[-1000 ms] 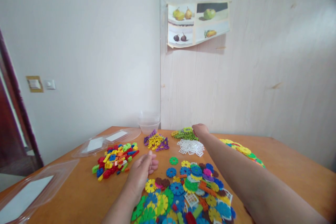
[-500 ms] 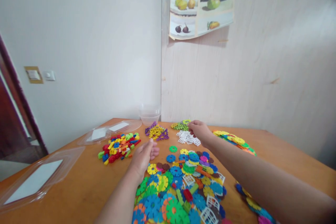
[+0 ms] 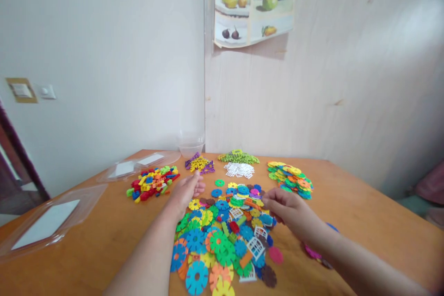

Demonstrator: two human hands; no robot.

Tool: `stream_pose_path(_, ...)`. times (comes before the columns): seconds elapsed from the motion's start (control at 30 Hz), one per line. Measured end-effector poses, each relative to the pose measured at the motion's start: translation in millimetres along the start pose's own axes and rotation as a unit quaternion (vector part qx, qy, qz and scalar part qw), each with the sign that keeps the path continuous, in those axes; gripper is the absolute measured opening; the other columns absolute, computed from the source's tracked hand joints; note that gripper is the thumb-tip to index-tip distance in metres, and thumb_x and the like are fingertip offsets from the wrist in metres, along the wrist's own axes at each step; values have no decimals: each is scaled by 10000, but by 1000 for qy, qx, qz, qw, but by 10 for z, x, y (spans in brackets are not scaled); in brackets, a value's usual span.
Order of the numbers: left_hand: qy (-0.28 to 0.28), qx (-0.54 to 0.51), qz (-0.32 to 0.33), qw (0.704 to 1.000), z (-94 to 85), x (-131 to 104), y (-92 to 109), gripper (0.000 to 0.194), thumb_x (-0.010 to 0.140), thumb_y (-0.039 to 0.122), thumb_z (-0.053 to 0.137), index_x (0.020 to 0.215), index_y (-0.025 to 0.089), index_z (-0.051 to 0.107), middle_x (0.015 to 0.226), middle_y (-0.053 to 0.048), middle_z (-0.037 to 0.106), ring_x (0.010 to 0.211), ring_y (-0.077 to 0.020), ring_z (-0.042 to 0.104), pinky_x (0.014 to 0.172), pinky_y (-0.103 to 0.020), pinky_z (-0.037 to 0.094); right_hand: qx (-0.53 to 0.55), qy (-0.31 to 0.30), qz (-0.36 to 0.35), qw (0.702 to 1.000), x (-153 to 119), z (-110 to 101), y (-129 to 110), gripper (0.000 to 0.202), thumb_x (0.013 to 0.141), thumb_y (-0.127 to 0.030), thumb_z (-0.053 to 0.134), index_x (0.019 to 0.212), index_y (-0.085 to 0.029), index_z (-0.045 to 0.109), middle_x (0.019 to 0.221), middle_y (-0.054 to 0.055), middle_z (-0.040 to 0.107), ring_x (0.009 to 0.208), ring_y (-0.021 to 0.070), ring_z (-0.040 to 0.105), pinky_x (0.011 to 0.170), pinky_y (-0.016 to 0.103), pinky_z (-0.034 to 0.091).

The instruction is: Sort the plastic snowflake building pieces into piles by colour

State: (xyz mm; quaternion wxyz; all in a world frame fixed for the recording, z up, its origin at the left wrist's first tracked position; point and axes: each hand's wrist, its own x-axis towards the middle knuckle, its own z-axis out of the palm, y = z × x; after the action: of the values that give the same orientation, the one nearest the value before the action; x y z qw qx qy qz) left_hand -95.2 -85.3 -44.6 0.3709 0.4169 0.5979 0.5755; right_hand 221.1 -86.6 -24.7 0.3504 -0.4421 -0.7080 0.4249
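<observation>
The mixed pile of plastic pieces lies at lower centre, its right edge now beside the right hand, which is back from the green pile near centre, fingers bent, any hold unclear, while the left hand stays half-curled, thumb apart, left of centre.

The bare left forearm slants up from the bottom edge, left of centre, to the left hand just below the middle of the frame, its thumb uppermost and its fingers loosely curved toward the right. The bare right forearm reaches in from the lower right corner, ending in the right hand right of centre, back of the hand up, fingers bent and fingertips drawn together, pointing left.
</observation>
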Motion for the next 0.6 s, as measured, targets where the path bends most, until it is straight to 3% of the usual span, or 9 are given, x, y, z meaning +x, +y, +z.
stream_pose_path(0.17, -24, 17, 6, 1000, -9, -7, 4, 758, 723, 787, 556, 1056, 116, 669, 929, -146, 744, 820, -230, 701, 757, -352, 527, -166, 27, -102, 980, -240, -15, -25, 262, 938, -416, 486, 859, -211, 629, 674, -11, 594, 616, 134, 528, 563, 242, 362)
stream_pose_path(0.37, -60, 55, -6, 997, 24, -93, 88, 734, 750, 763, 553, 1079, 114, 653, 940, -144, 738, 844, -240, 699, 772, -361, 522, -354, -4, -233, 906, -325, -88, -152, 249, 958, -309, 458, 839, -211, 653, 727, 23, 664, 669, 146, 594, 613, 253, 341)
stream_pose_path(0.47, -88, 62, 0, 994, 45, -133, 110, 708, 767, 741, 557, 1088, 116, 644, 926, -130, 732, 822, -226, 697, 757, -341, 522, -394, -2, -257, 883, -268, -156, -116, 296, 975, -330, 438, 794, -202, 634, 713, 30, 664, 667, 148, 599, 612, 256, 329)
stream_pose_path(0.6, -90, 86, 11, 992, 84, -162, 137, 686, 795, 733, 524, 1090, 123, 637, 923, -119, 729, 805, -225, 697, 734, -337, 529, -417, 34, -246, 874, -173, -260, -25, 346, 990, -362, 413, 743, -198, 592, 686, 29, 652, 656, 149, 608, 598, 256, 318)
